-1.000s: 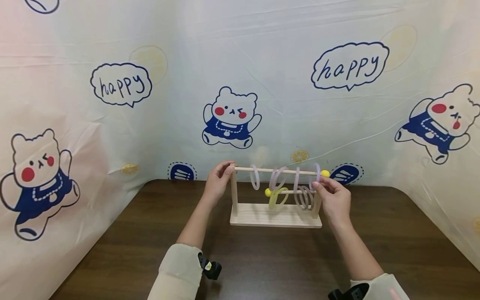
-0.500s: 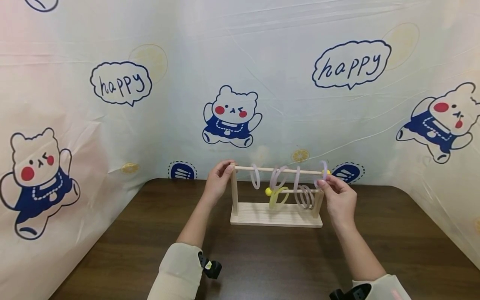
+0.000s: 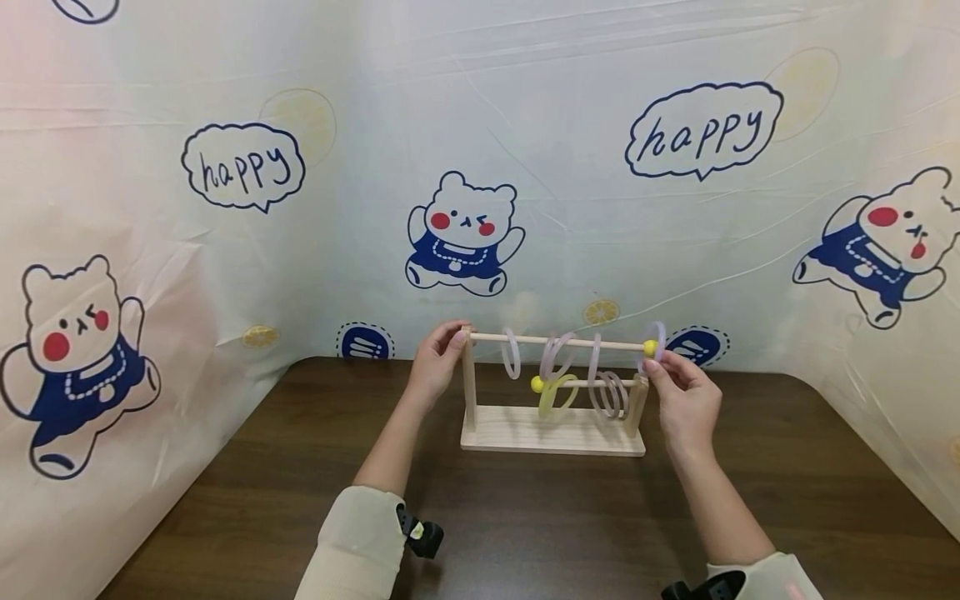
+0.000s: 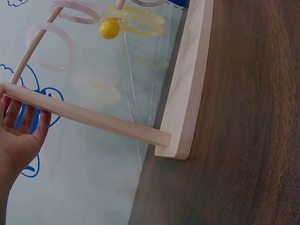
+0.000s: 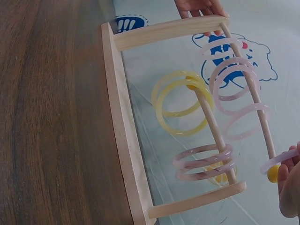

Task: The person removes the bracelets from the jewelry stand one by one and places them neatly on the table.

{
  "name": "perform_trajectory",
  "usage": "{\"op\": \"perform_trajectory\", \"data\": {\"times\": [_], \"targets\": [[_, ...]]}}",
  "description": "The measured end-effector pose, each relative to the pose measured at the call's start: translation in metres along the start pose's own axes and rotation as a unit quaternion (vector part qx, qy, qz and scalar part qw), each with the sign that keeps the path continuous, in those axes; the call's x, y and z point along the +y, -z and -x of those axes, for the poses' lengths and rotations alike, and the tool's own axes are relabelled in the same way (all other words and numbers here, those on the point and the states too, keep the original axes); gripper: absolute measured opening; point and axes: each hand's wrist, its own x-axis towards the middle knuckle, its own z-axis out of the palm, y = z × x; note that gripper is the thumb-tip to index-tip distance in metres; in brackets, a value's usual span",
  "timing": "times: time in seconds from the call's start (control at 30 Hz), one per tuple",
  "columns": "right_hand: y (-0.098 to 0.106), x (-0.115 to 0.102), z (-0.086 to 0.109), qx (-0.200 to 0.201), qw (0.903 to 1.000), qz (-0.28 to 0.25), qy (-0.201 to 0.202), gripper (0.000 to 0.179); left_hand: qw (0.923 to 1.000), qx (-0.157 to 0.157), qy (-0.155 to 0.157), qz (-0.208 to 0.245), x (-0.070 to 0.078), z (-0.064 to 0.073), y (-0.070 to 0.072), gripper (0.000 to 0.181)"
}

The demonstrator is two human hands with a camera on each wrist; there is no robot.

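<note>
Lilac ring [image 5: 278,160] in right grip [image 3: 688,404]

Rack [image 3: 551,429] of smooth matt wood; glossy plastic rings [image 5: 182,133]; wood-grained tabletop [image 3: 525,525]

A dark brown table [image 3: 525,521], wood-grained — real timber or a print, hard to tell — has rounded far corners at roughly ten and two o'clock. Directly on it, toward twelve, a pale wooden rack [image 3: 552,435] stands upright, running lengthwise from nine to three.
</note>
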Motion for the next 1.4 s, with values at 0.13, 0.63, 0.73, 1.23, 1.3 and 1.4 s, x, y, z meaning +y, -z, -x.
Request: {"op": "perform_trajectory", "data": {"times": [0.13, 0.63, 0.73, 1.23, 1.3, 1.4], "targets": [[0.001, 0.001, 0.001, 0.008, 0.9999, 0.012, 0.001, 0.023, 1.0, -0.001, -0.004, -0.002, -0.001, 0.0, 0.0, 0.032], [0.006, 0.0, 0.003, 0.03, 0.9947, 0.037, 0.092, 0.019, 0.9999, -0.015, 0.0, 0.004, 0.004, 0.002, 0.001, 0.03], [0.004, -0.006, 0.006, 0.028, 0.9933, 0.022, 0.11, 0.019, 0.9998, -0.019, 0.006, -0.002, 0.017, 0.007, 0.001, 0.03], [-0.004, -0.023, 0.019, -0.008, 0.9762, 0.037, 0.214, 0.016, 0.9997, -0.02, 0.014, 0.003, 0.001, 0.0, 0.002, 0.031], [-0.005, -0.025, 0.02, -0.011, 0.9742, 0.037, 0.223, 0.016, 0.9998, -0.017, 0.008, 0.003, 0.0, -0.001, 0.002, 0.033], [-0.007, -0.026, 0.021, -0.01, 0.972, 0.036, 0.232, 0.017, 0.9999, -0.016, 0.003, -0.002, 0.0, 0.0, 0.002, 0.033]]}}
